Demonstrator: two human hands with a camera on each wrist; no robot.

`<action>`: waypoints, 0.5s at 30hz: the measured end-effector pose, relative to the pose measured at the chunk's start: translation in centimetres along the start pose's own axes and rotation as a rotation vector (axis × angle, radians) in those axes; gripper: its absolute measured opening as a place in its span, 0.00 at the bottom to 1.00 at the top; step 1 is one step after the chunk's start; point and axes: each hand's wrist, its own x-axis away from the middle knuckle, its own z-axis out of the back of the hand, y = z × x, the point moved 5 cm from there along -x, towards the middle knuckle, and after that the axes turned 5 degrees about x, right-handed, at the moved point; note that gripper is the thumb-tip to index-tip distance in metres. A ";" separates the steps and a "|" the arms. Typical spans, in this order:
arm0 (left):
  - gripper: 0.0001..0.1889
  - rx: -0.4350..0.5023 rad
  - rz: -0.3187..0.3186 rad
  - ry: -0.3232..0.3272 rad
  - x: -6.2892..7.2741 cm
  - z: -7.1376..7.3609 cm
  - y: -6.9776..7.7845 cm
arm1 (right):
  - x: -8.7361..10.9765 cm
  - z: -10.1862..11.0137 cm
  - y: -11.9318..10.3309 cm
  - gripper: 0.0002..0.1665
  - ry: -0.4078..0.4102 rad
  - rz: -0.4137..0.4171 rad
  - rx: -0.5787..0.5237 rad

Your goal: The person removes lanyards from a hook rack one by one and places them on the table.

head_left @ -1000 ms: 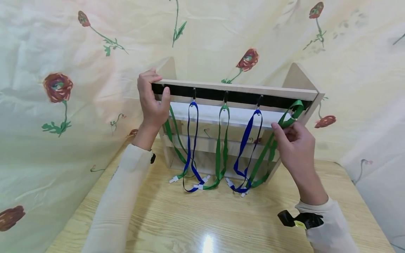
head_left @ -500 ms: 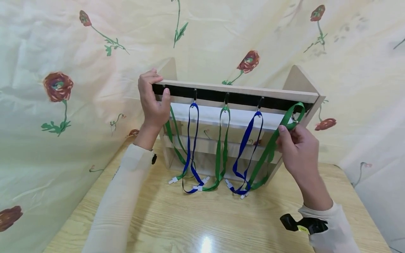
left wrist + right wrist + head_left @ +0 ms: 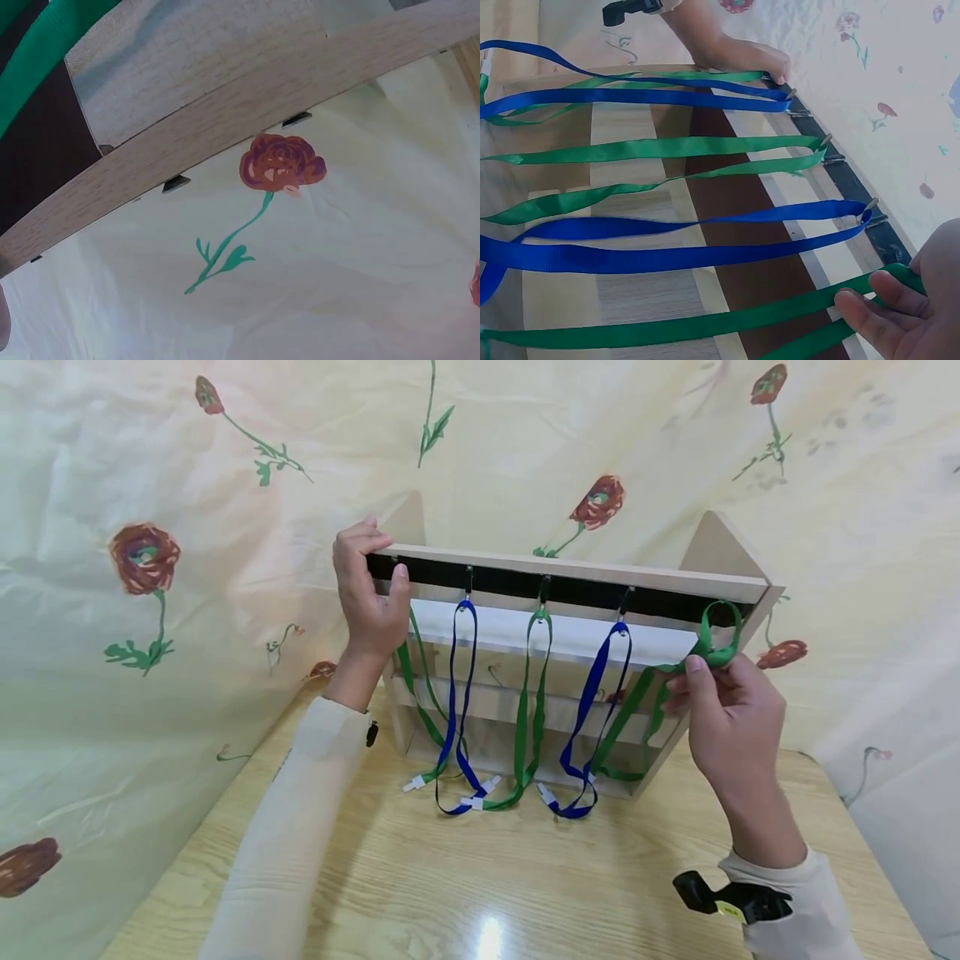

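Observation:
A wooden shelf unit (image 3: 577,563) stands on the table, with a black hook strip (image 3: 510,582) along its upper front. My left hand (image 3: 369,610) grips the strip's left end, thumb in front and fingers over the top board. At the right end, my right hand (image 3: 738,718) pinches a green lanyard (image 3: 630,703) just below its upper loop, which stands up in front of the strip. In the right wrist view, thumb and fingers close on this green lanyard (image 3: 667,327). Blue lanyards (image 3: 596,668) and a middle green lanyard (image 3: 522,718) hang from hooks between the hands.
Another green lanyard (image 3: 420,693) hangs at the far left, partly behind my left hand. White clips (image 3: 480,797) at the lanyards' lower ends hang near the wooden table (image 3: 450,885). A flower-patterned cloth (image 3: 510,435) covers the walls close behind the unit.
My right hand has moved rightward with the green lanyard, and its lower end has risen behind the blue one. The upper loop now stands rounder. My left hand keeps its grip.

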 end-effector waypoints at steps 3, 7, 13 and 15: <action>0.23 -0.005 0.000 0.001 -0.1 0.0 0.1 | -0.1 0.2 -0.1 0.08 0.027 0.020 -0.042; 0.23 -0.011 0.005 -0.002 -0.1 0.0 0.1 | -0.1 0.5 -0.4 0.09 0.061 0.065 -0.039; 0.23 -0.010 -0.002 0.004 0.0 0.1 0.2 | 0.0 0.9 -0.7 0.15 0.121 0.153 -0.054; 0.23 -0.013 -0.006 0.005 0.0 0.0 0.3 | 0.0 1.0 -0.8 0.15 0.143 0.172 -0.070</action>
